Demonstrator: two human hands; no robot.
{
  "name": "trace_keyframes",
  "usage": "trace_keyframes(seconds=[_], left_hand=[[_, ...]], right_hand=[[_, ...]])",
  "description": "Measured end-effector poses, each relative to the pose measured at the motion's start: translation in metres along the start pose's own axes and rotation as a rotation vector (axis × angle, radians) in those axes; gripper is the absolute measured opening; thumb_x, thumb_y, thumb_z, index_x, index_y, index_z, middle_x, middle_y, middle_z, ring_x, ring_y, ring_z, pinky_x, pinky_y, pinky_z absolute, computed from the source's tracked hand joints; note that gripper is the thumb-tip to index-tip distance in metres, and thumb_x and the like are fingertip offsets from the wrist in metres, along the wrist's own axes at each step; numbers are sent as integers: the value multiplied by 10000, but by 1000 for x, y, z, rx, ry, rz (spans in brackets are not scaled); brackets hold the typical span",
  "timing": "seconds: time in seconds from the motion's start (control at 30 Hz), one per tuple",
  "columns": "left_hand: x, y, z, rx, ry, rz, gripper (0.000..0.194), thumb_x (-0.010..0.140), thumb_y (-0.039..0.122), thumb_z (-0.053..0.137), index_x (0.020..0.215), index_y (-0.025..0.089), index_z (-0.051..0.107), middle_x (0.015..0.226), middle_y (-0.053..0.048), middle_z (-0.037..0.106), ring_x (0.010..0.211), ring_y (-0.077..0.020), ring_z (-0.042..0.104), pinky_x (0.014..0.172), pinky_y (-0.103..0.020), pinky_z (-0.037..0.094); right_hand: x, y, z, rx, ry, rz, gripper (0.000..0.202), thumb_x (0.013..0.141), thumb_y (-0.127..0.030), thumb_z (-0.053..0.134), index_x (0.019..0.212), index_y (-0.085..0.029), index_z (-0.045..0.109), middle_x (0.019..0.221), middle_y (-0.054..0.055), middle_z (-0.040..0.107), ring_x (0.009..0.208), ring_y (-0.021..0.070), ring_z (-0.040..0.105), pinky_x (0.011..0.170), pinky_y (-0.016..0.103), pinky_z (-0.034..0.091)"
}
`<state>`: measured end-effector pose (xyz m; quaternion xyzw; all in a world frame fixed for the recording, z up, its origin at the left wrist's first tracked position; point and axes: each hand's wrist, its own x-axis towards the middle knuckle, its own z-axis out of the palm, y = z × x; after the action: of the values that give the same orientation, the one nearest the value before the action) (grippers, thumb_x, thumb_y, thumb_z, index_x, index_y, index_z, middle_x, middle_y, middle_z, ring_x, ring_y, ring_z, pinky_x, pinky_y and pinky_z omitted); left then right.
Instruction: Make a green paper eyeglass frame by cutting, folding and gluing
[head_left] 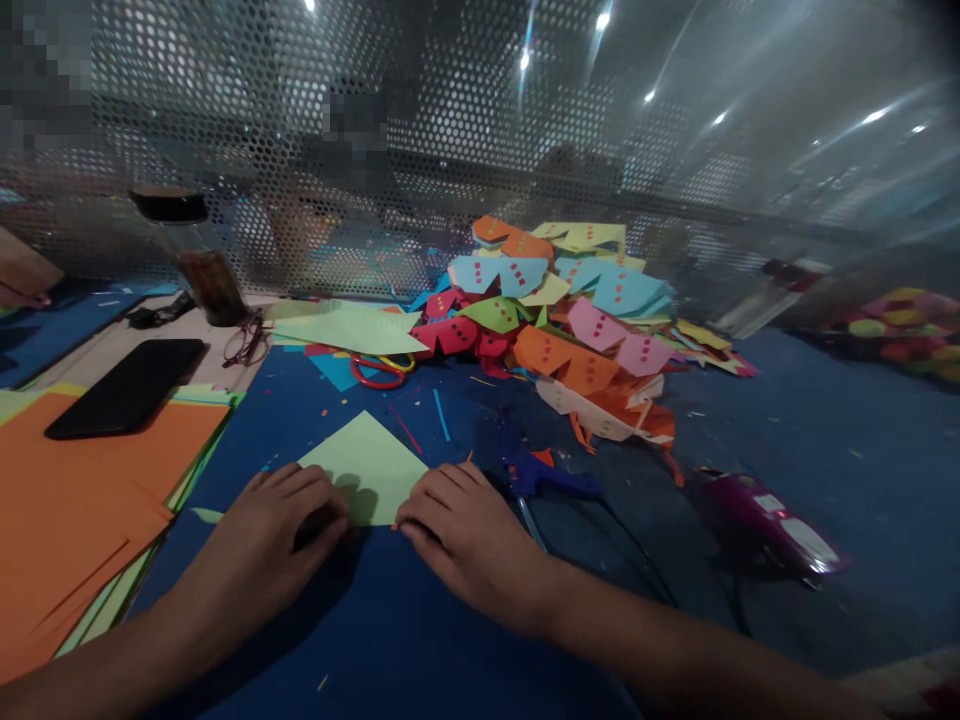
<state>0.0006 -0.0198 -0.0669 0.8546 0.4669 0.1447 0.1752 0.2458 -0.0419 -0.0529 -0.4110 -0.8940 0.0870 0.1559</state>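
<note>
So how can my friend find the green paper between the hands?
Start at the blue table, then find the left hand and right hand. The pale green paper lies between them, one corner pointing away. Only this green sheet has a hand at each side.

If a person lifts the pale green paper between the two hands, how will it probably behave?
The pale green paper looks thin, so it would probably feel light and bend easily. Lying flat on the blue table, it would likely slide rather than tip if pushed.

Perforated partition (255, 130), blue tabletop (405, 620), bright lights (524, 60)
</note>
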Motion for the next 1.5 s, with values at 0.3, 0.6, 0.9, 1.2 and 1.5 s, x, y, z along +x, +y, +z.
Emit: trace_keyframes(seconds=[0.3, 0.6, 0.9, 1.2, 1.5], left_hand=[[-3, -6, -5, 19, 17, -18, 265, 965, 367, 536, 760, 231, 635, 785, 8, 658, 805, -221, 568, 745, -358, 327], [1, -3, -1, 72, 61, -18, 275, 942, 391, 565, 737, 227, 645, 746, 2, 658, 765, -212, 545, 698, -342, 299], [4, -2, 2, 72, 62, -28, 180, 915, 298, 594, 750, 230, 617, 737, 11, 648, 773, -220, 554, 695, -324, 306], [7, 1, 5, 116, 73, -26, 210, 893, 317, 601, 708, 219, 587, 694, 11, 621, 747, -215, 543, 687, -334, 304], [7, 6, 2, 64, 61, -57, 132, 885, 248, 588, 759, 236, 626, 794, 6, 658, 826, -230, 565, 719, -345, 317]], right_hand=[[2, 2, 4, 10, 9, -13, 124, 1008, -217, 514, 992, -199, 635, 1009, 39, 659, 952, 189, 546, 869, 349, 340], [3, 1, 5, 29, 35, -16, 93, 983, -184, 542, 960, -192, 631, 987, 48, 669, 950, 198, 560, 862, 346, 346], [4, 2, 7, 33, 48, -13, 61, 968, -178, 563, 961, -192, 622, 981, 39, 659, 952, 197, 557, 855, 346, 341], [4, 1, 8, 25, 49, -5, 60, 966, -180, 560, 941, -194, 613, 985, 37, 652, 940, 194, 542, 851, 341, 348], [3, 1, 8, 35, 63, -10, 55, 957, -168, 570, 945, -197, 615, 977, 34, 654, 928, 199, 544, 863, 345, 338]])
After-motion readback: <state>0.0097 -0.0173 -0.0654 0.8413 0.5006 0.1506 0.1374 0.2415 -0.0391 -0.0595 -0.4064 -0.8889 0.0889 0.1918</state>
